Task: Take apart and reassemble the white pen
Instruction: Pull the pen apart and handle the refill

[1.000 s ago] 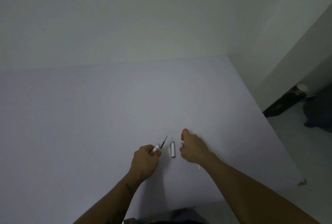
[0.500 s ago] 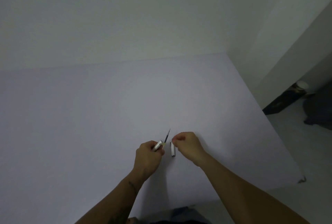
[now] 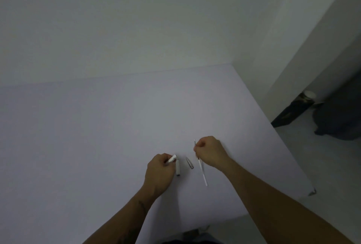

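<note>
The white pen lies in pieces near the front of the white table (image 3: 117, 126). My left hand (image 3: 159, 173) is closed around a short white barrel piece (image 3: 172, 159), whose end sticks out past my thumb. A second white tube piece (image 3: 178, 168) lies on the table just right of that hand. A small silver tip cone (image 3: 189, 162) rests between my hands. My right hand (image 3: 210, 152) pinches the thin ink refill (image 3: 202, 171); its dark point shows above my fingers and its white tail slants down toward me.
The table's right edge runs diagonally past my right forearm, with a floor drop beyond it. A dark object (image 3: 293, 110) and dark fabric (image 3: 340, 122) sit on the floor at the right. A plain wall stands behind the table.
The refill has come out of the barrel piece in my left hand and is now in my right hand, which moved right. The silver tip cone now lies on the table.
</note>
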Demonstrator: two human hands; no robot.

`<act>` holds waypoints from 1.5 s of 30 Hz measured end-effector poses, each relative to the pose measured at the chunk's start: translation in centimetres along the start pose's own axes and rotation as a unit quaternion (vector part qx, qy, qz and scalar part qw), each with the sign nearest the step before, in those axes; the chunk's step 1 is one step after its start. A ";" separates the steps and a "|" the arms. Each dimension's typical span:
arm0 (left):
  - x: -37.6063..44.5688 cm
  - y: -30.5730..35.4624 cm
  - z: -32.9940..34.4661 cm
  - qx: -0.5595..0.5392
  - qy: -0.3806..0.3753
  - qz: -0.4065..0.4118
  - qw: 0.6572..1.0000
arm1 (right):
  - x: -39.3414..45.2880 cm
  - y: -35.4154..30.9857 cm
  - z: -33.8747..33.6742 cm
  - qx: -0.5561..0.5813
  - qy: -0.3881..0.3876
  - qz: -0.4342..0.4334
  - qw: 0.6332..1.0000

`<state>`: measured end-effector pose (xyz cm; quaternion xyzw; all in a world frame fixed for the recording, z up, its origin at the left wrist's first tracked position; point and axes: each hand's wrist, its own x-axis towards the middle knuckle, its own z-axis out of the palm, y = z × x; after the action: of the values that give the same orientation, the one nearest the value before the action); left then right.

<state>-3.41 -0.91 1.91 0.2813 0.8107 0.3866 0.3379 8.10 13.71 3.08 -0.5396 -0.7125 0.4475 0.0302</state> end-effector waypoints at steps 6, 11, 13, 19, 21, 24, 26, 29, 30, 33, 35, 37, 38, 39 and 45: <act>0.0 -0.6 0.5 0.099 -0.015 0.006 0.995 | -0.5 3.2 -1.3 -0.199 -0.019 0.038 0.979; -0.3 -1.4 0.7 0.121 -0.019 0.007 0.992 | -0.5 4.4 0.0 -0.225 -0.005 0.032 0.974; -0.3 -1.7 0.5 0.122 -0.020 -0.003 0.992 | -0.6 4.5 0.2 -0.235 0.006 0.021 0.972; 0.0 -2.6 0.0 0.148 -0.010 -0.013 0.989 | -1.4 3.9 0.3 -0.256 0.025 -0.013 0.966; 0.1 -2.6 -0.2 0.150 -0.006 -0.013 0.989 | -1.7 3.5 0.8 -0.255 0.029 -0.026 0.966; 0.2 -2.6 -0.3 0.149 -0.005 -0.006 0.989 | -2.0 2.9 1.9 -0.284 -0.004 -0.040 0.958; 0.3 -2.4 -0.4 0.146 -0.005 -0.003 0.989 | -2.3 2.7 2.6 -0.326 -0.030 -0.044 0.944; 0.3 -2.5 -0.5 0.144 -0.005 -0.003 0.990 | -2.6 2.8 3.4 -0.361 -0.045 -0.035 0.931; 0.2 -2.6 -0.6 0.143 -0.006 -0.004 0.990 | -2.6 2.8 3.5 -0.366 -0.046 -0.031 0.929; 0.0 -2.7 -0.8 0.138 -0.011 -0.009 0.990 | -2.8 2.7 3.7 -0.359 -0.050 -0.027 0.932; -0.2 -2.8 -1.0 0.131 -0.010 -0.007 0.991 | -3.0 2.3 3.4 -0.322 -0.040 -0.024 0.946; -0.4 -3.0 -1.2 0.121 -0.008 -0.004 0.993 | -3.2 1.6 3.0 -0.253 -0.011 -0.041 0.967; -0.4 -3.1 -1.3 0.116 -0.007 -0.003 0.993 | -3.2 1.1 2.9 -0.203 0.008 -0.055 0.978; -0.5 -3.3 -1.3 0.111 -0.008 -0.003 0.994 | -3.2 0.6 2.8 -0.147 0.025 -0.067 0.987; -0.8 -3.3 -1.5 0.089 -0.006 -0.009 0.996 | -4.6 -3.2 3.0 0.023 0.041 -0.146 0.988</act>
<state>-4.71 -3.91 0.23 0.3050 0.8423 0.3086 0.3197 6.06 8.20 5.39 -0.4464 -0.7714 0.4324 0.1367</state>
